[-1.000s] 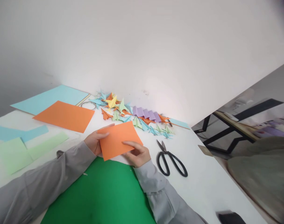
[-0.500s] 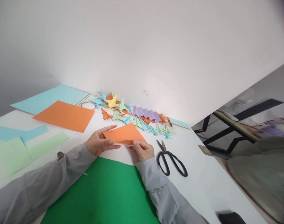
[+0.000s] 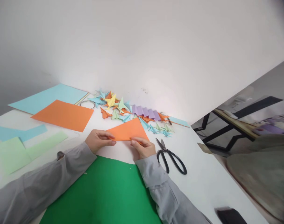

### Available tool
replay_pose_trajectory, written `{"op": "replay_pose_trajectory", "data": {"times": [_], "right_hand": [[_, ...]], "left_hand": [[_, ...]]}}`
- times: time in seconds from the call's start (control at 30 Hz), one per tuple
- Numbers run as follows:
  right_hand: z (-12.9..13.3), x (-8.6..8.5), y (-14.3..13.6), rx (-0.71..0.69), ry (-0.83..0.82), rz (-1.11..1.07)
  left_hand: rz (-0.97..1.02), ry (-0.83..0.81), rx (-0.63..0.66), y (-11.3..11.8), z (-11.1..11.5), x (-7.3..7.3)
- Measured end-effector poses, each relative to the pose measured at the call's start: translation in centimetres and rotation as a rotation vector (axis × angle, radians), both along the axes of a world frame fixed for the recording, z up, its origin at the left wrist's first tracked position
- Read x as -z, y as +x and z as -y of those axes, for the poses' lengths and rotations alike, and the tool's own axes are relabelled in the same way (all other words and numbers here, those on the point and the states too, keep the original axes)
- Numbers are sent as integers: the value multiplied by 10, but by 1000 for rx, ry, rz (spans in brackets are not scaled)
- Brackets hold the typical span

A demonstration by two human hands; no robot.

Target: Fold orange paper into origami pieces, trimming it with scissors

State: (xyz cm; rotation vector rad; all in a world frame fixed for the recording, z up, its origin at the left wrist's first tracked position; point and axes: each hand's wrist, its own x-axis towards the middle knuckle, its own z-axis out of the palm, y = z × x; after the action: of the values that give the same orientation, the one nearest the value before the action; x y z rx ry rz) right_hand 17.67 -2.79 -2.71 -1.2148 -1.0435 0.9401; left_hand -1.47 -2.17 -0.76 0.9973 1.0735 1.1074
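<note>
A triangular piece of orange paper (image 3: 130, 129) is held up between my two hands, its pointed top facing away from me. My left hand (image 3: 99, 140) pinches its left corner between thumb and fingers. Along the lower edge, my right hand (image 3: 144, 147) grips the paper near the middle with thumb and forefinger. Black-handled scissors (image 3: 171, 155) lie with blades slightly apart, just right of my right hand. Below my wrists a green sheet (image 3: 104, 193) covers the near part of the table.
Folded paper cranes (image 3: 110, 102) and a pleated purple paper strip (image 3: 145, 112) lie along the wall. To the left are a large orange sheet (image 3: 63, 115), a light blue sheet (image 3: 48, 98), a wire coil (image 3: 87, 105) and green paper pieces (image 3: 14, 154). A black object (image 3: 230, 215) sits bottom right.
My left fingers, spread before, have closed on the paper's left corner. The orange paper has tilted, showing a taller triangle, and shifted slightly right.
</note>
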Motion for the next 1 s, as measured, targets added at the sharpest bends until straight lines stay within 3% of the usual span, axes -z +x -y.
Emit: {"op": "replay_pose_trajectory", "data": {"times": [0.13, 0.27, 0.5, 0.73, 0.83, 0.93, 1.0], "right_hand": [[4, -4, -2, -63, -14, 27], [6, -6, -3, -19, -38, 15], [8, -12, -4, 128, -65, 124], [7, -1, -6, -41, 139, 92], [2, 2, -3, -6, 197, -43], [-3, -1, 2, 67, 77, -301], [-2, -6, 3, 8, -3, -381]], "left_hand": [[90, -34, 41, 0, 0, -3], [126, -33, 60, 2, 1, -5], [176, -15, -135, 6, 4, -8], [322, -61, -260, 5, 0, -13], [336, -58, -266, 3, -2, -13], [303, -48, -239, 1, -3, -11], [240, -22, -194, 1, -3, -8]]}}
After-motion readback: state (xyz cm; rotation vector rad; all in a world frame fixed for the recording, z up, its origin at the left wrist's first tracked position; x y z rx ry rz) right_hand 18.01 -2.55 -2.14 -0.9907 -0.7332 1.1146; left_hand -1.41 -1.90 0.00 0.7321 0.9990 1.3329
